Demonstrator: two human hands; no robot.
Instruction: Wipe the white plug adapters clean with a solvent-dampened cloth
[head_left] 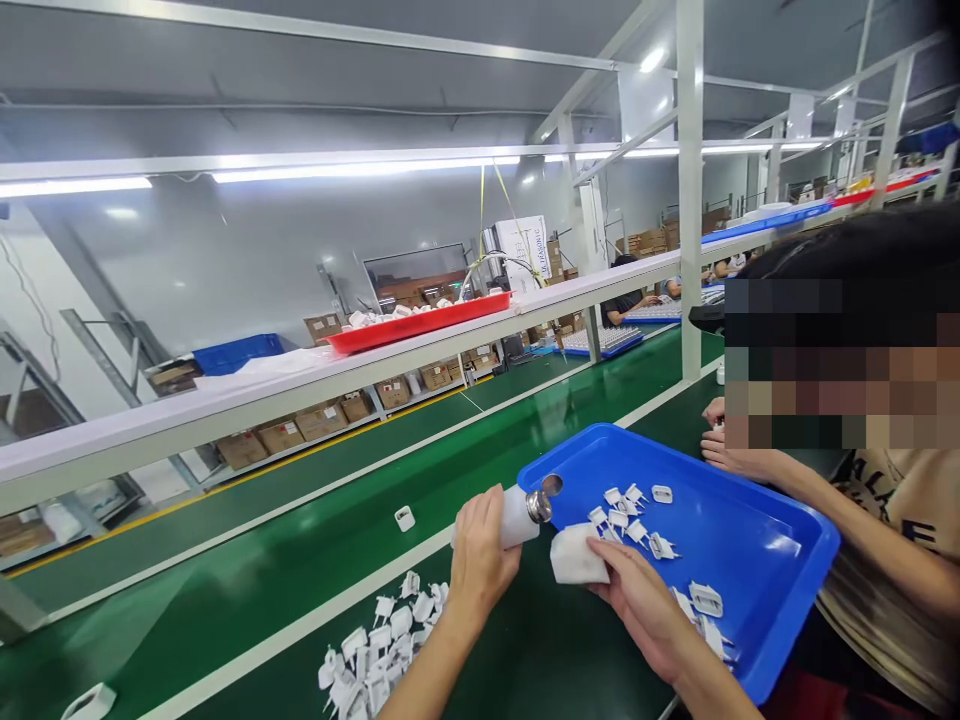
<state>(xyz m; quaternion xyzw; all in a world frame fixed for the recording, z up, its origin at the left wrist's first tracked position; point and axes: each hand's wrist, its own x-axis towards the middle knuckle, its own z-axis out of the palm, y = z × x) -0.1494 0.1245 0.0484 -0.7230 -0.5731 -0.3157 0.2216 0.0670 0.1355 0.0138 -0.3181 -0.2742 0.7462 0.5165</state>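
Observation:
My left hand (480, 562) is closed round a white bottle (517, 516) with a metal cap, tipped on its side over the edge of a blue tray (757, 560). My right hand (637, 597) pinches a folded white cloth (576, 554) just below the bottle's cap. Several white plug parts (630, 520) lie in the tray beside the cloth. A heap of white plug parts (375, 650) lies on the green belt left of my left forearm.
A co-worker sits close on my right, their hands (720, 440) at the tray's far edge. One loose white part (405, 518) lies on the green conveyor (225, 590). A red tray (420, 322) of parts sits on the shelf above. Cardboard boxes line the floor behind.

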